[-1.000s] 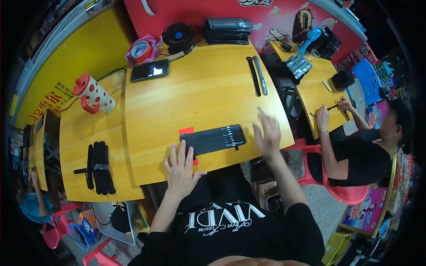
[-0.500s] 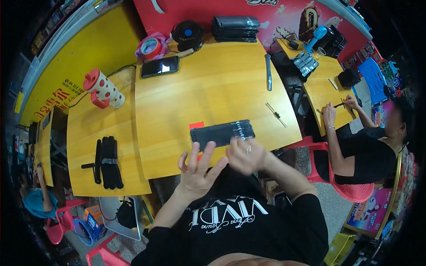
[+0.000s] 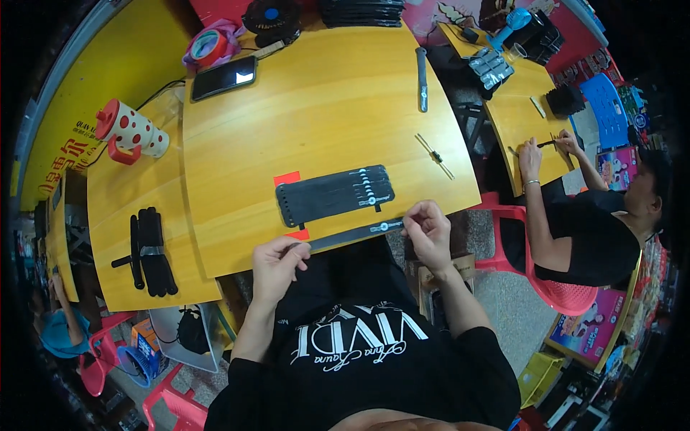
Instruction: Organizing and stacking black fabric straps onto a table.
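Observation:
A black strap (image 3: 345, 235) with white print near its right end is stretched level along the table's near edge. My left hand (image 3: 274, 271) pinches its left end. The fingertips of my right hand (image 3: 429, 231) close on its printed right end. Just beyond it lies a flat row of several similar black straps (image 3: 320, 200), side by side and overlapping, with their printed ends at the right. A piece of red tape (image 3: 287, 177) shows at the row's far left corner. Another red piece (image 3: 298, 235) shows beside my left hand.
On the yellow table (image 3: 302, 122) are a phone (image 3: 224, 77), tape rolls (image 3: 208, 47), a small fan (image 3: 272, 18), a single strap (image 3: 422, 82) and thin sticks (image 3: 435, 156). A dotted tumbler (image 3: 133, 133) and bundled straps (image 3: 152, 251) lie left. A co-worker (image 3: 589, 230) sits right.
My hands have moved apart, and a single strap now shows stretched between them. The view has shifted, so the table's things appear further up and left. The strap row is now uncovered.

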